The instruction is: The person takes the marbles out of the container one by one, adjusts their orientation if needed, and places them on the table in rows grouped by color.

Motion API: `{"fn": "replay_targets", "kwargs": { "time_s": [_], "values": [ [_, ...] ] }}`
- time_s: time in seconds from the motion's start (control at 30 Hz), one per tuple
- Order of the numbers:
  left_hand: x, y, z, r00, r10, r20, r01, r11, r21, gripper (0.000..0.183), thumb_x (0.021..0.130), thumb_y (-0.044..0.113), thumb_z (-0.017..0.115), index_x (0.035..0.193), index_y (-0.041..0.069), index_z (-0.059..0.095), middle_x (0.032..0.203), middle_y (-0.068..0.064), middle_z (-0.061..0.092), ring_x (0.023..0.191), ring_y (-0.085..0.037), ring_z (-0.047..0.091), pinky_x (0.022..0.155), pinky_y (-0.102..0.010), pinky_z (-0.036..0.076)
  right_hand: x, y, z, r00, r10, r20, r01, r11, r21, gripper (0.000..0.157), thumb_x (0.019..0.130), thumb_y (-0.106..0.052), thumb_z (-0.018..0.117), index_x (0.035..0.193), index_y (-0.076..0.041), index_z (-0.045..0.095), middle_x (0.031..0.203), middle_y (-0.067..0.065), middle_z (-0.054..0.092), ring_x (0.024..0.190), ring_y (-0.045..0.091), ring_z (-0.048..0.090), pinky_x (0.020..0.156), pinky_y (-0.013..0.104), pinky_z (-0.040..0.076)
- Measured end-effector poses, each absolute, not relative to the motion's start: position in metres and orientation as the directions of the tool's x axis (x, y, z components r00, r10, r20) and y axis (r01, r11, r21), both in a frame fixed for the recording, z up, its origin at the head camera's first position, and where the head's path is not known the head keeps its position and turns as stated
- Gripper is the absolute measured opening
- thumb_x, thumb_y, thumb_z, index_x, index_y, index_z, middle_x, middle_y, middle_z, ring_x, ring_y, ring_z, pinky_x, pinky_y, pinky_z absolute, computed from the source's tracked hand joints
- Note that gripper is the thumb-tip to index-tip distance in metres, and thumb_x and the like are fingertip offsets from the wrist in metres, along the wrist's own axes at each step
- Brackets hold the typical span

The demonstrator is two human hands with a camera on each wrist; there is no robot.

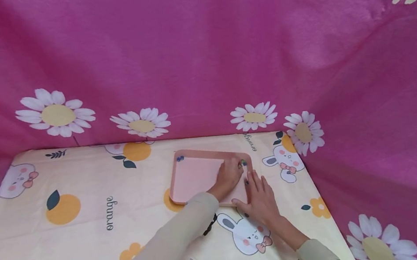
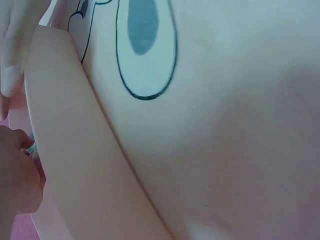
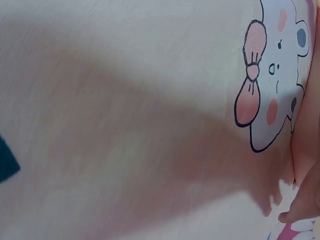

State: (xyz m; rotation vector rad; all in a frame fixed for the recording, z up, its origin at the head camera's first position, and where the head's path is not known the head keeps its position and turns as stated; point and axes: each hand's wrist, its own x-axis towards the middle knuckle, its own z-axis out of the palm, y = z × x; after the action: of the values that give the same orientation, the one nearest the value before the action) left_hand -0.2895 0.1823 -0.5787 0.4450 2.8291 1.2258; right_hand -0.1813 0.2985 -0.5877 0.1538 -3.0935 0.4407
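Note:
A shallow pink tray [image 1: 198, 178] lies on the patterned cloth. My left hand [image 1: 230, 174] reaches over its near side, fingers curled, and pinches a small glassy marble near the far right corner; the fingers partly hide it. In the left wrist view, a greenish marble [image 2: 31, 145] shows at the fingertips of that hand [image 2: 19, 172]. Beside them, a green-blue marble [image 1: 243, 162] sits in the corner. My right hand [image 1: 262, 200] rests over the tray's right rim with fingers straight and spread. Close to its fingers lies a dark marble [image 1: 246, 183].
Small blue marbles [image 1: 180, 158] sit together in the tray's far left corner. A cream cloth [image 1: 89, 249] printed with rabbits and oranges covers the surface. Behind and to the right hangs a magenta fabric [image 1: 191, 61] with daisies, close beyond the surface's edge.

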Motion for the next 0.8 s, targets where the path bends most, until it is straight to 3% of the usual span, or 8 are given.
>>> {"fn": "replay_targets", "kwargs": {
  "time_s": [0.33,0.57,0.8],
  "values": [
    [-0.281,0.165,-0.575,-0.948,0.283,0.148,0.293,0.586,0.755,0.009,0.088,0.006,0.069,0.095,0.004,0.073,0.091,-0.006,0.072,0.079,-0.013,0.064,0.071,-0.025,0.052,-0.183,0.299,-0.589,-0.995,-0.095,0.041,-0.103,0.955,-0.278,0.105,0.085,-0.067,0.061,0.160,-0.007,0.016,0.165,0.015,0.012,0.147,0.046,0.013,0.114,0.062,0.017],
    [-0.268,0.141,-0.567,-0.947,0.275,0.168,0.296,0.532,0.793,0.005,0.085,0.008,0.072,0.090,0.008,0.071,0.082,0.001,0.070,0.076,-0.010,0.060,0.073,-0.026,0.050,-0.182,0.300,-0.591,-0.994,-0.092,0.056,-0.104,0.958,-0.267,0.105,0.085,-0.068,0.060,0.159,-0.007,0.020,0.165,0.016,0.013,0.146,0.047,0.014,0.113,0.064,0.018],
    [-0.249,0.109,-0.562,-0.933,0.312,0.180,0.315,0.460,0.830,0.016,0.088,0.006,0.071,0.102,0.002,0.077,0.084,0.000,0.072,0.078,-0.010,0.062,0.078,-0.028,0.051,-0.183,0.297,-0.589,-0.994,-0.091,0.055,-0.102,0.956,-0.276,0.101,0.085,-0.063,0.064,0.159,-0.008,0.022,0.165,0.016,0.013,0.146,0.049,0.013,0.112,0.065,0.018]
  ]
}}
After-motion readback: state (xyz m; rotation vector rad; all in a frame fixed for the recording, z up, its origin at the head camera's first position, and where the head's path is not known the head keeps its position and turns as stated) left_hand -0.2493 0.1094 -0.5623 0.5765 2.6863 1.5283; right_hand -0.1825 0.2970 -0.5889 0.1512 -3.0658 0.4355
